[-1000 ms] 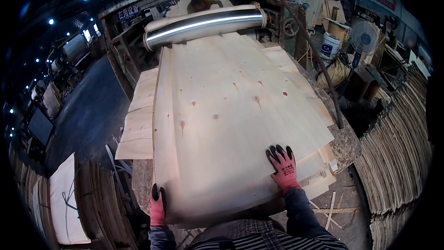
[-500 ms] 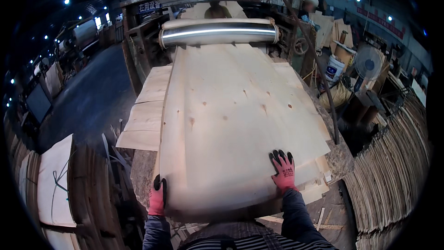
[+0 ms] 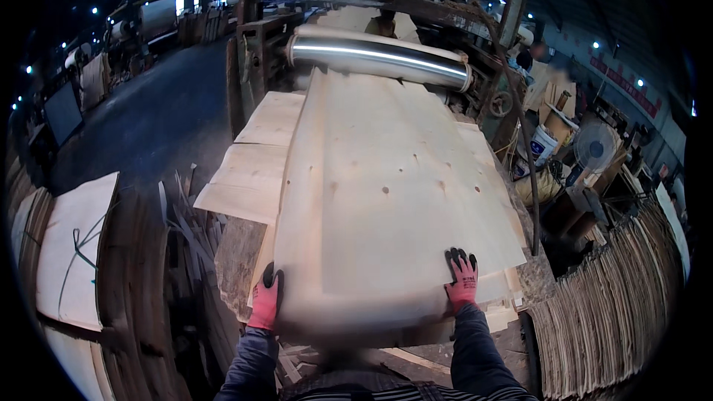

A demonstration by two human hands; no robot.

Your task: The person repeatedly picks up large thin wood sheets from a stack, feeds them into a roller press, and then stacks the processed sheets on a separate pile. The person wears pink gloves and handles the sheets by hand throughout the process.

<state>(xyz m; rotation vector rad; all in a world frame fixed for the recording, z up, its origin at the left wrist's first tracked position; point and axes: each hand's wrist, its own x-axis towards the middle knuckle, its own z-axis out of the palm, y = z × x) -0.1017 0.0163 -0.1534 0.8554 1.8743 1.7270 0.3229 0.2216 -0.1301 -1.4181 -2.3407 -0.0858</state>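
Observation:
A large pale wood veneer sheet with several brown knots lies before me, its far end reaching the shiny metal roller of a machine. My left hand, in a pink glove with black fingertips, grips the sheet's near left edge; some of its fingers are hidden. Flat on the near right part of the sheet rests my right hand, gloved alike, its fingers stretched out. The near edge of the sheet is blurred. More veneer pieces stick out from under it on the left.
Stacked veneer stands at the right, and a tied bundle at the left. A thin dark pole slants down the table's right side. Beyond it are a white bucket and a fan. Someone is behind the roller.
My view has turned, so the machine now appears tilted and farther right. Both hands stay at the sheet's near end, the left one showing more of its back.

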